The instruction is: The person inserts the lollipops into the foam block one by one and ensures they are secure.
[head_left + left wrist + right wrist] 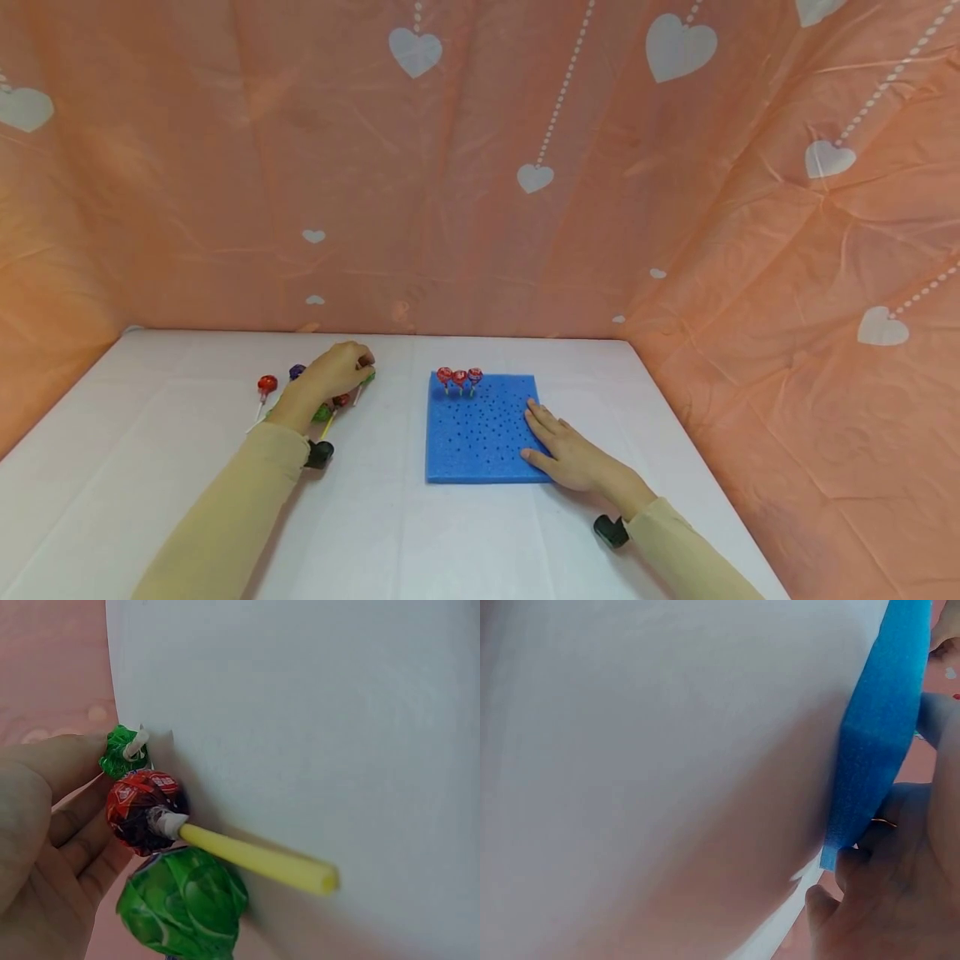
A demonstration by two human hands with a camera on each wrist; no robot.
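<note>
At the left, my left hand reaches over loose lollipops, its thumb and fingers around the wrapped head of a green lollipop with a white stick. Beside it lie a red lollipop on a yellow stick and a larger green lollipop. My right hand rests with spread fingers on the right edge of a blue foam block dotted with small holes. Three red lollipops stand upright in a row at the block's far left corner. The left fingertips are partly hidden behind the candy.
Further left on the white table lie another red lollipop with a white stick and a dark purple lollipop. My left forearm partly covers this group. An orange curtain with white hearts borders the table's back and sides.
</note>
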